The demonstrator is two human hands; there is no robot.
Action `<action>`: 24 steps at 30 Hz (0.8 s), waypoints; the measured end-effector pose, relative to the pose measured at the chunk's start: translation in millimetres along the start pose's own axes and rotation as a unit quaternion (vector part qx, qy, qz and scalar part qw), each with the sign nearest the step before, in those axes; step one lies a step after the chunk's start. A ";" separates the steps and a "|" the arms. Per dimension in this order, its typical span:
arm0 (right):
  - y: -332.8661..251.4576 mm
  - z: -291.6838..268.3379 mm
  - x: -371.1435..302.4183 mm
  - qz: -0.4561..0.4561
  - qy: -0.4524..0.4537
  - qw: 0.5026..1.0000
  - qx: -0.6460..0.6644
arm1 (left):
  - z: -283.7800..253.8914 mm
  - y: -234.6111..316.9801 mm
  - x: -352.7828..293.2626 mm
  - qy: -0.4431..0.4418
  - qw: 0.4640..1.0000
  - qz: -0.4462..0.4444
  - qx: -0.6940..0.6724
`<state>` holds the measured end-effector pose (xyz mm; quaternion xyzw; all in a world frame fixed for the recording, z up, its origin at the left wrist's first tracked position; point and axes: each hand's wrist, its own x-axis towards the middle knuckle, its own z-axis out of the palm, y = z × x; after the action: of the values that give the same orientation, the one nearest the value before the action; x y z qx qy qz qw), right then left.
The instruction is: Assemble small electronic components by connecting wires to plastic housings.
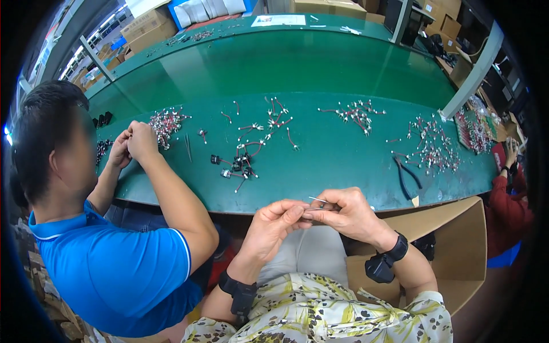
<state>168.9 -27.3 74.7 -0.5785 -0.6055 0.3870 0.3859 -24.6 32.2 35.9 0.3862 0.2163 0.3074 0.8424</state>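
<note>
In front of my lap, at the near edge of the green bench, both hands meet fingertip to fingertip. My left hand (277,227) is closed in a pinch; the small piece in it is mostly hidden by the fingers. My right hand (353,216) is closed around slim metal tweezers (318,200), whose thin end sticks out toward the left fingers. Beyond my hands lie a cluster of black connectors (242,166) with short red leads and several loose red wires (278,121) with white ends. Black-handled pliers (406,178) rest to the right, jaws pointing away.
A person in a blue shirt (114,268) works close on my left, beside a wire pile (166,127) and another pair of tweezers (188,147). More wire heaps (432,146) lie right. An open cardboard box (457,246) stands against the bench by my right arm. Another person's red sleeve (506,211) shows far right.
</note>
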 end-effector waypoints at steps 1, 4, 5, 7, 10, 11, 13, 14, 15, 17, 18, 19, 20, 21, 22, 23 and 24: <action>1.9 1.7 2.2 -0.025 0.000 1.000 -0.002 | -3.0 -0.3 -1.1 0.008 0.999 -0.028 -0.042; -2.4 -7.4 12.1 -0.059 -0.023 0.997 -0.041 | -21.2 -8.2 0.6 -0.004 0.992 -0.066 -0.107; -0.4 -11.5 16.5 -0.091 -0.073 0.991 -0.069 | -23.7 -8.5 2.2 -0.037 0.987 -0.104 -0.113; -7.9 -21.4 28.7 -0.080 -0.193 0.970 -0.122 | -33.3 -9.2 5.0 -0.107 0.969 -0.176 -0.135; -6.5 -27.6 48.8 0.011 -0.254 0.959 0.127 | -35.8 -9.9 4.5 -0.142 0.965 -0.186 -0.120; -1.1 -31.1 63.6 0.007 -0.197 0.971 0.135 | -37.4 -13.0 5.0 -0.159 0.959 -0.195 -0.131; 20.0 -27.7 98.4 0.017 0.005 1.000 0.020 | -35.4 -13.4 4.6 -0.146 0.963 -0.183 -0.131; 19.3 -33.5 113.5 0.030 0.035 0.995 -0.083 | -34.0 -12.3 7.4 -0.140 0.966 -0.174 -0.130; 29.2 -32.6 121.5 0.033 0.063 0.990 -0.125 | -34.4 -15.2 7.9 -0.146 0.965 -0.171 -0.133; 33.6 -26.5 138.4 0.045 0.089 0.973 -0.208 | -36.8 -14.5 8.7 -0.126 0.970 -0.178 -0.106; 30.8 -23.3 143.4 0.062 0.089 0.962 -0.252 | -36.7 -10.5 9.7 -0.124 0.971 -0.183 -0.087; 31.4 -19.4 143.2 0.058 0.084 0.949 -0.299 | -37.2 -13.7 7.6 -0.128 0.973 -0.167 -0.098; 33.7 -17.1 145.2 0.048 0.084 0.950 -0.297 | -38.5 -14.0 6.8 -0.125 0.975 -0.160 -0.091; 36.8 -15.4 147.7 0.047 0.073 0.950 -0.301 | -39.9 -13.8 6.5 -0.119 0.977 -0.141 -0.104; 38.3 -14.4 147.9 0.049 0.061 0.949 -0.306 | -40.0 -15.1 5.3 -0.113 0.978 -0.124 -0.120; 37.7 -13.2 146.1 0.042 0.060 0.949 -0.306 | -39.7 -16.7 3.4 -0.100 0.981 -0.097 -0.133; 36.4 -12.1 143.1 0.038 0.056 0.943 -0.325 | -40.9 -19.5 2.4 -0.099 0.982 -0.092 -0.131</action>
<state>189.9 117.0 49.1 -0.7156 -0.6538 0.1502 0.1949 -40.6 45.0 -4.6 0.2791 0.1244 0.2141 0.9278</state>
